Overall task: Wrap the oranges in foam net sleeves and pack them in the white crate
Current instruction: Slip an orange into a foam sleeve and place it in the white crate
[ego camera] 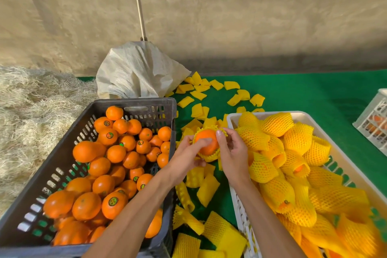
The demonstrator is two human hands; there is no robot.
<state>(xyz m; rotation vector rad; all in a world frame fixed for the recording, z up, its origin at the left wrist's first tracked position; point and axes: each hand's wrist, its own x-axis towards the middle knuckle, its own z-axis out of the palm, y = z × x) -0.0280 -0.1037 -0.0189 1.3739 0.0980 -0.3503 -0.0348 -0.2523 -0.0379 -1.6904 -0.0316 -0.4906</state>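
Orange (pixel 206 141) mid-frame, half in sleeve (pixel 209 156); my left hand (pixel 184 157) + right hand (pixel 231 153) pinch both. Risk: net tears/slips off if overstretched.

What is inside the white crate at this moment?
The white crate holds a heap of oranges in yellow foam net sleeves. Lower layers and most of the crate floor are covered.

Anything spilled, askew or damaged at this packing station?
Loose foam net sleeves lie scattered on the green mat between the dark crate and white crate, seemingly spilled from the sack. Nothing looks damaged.
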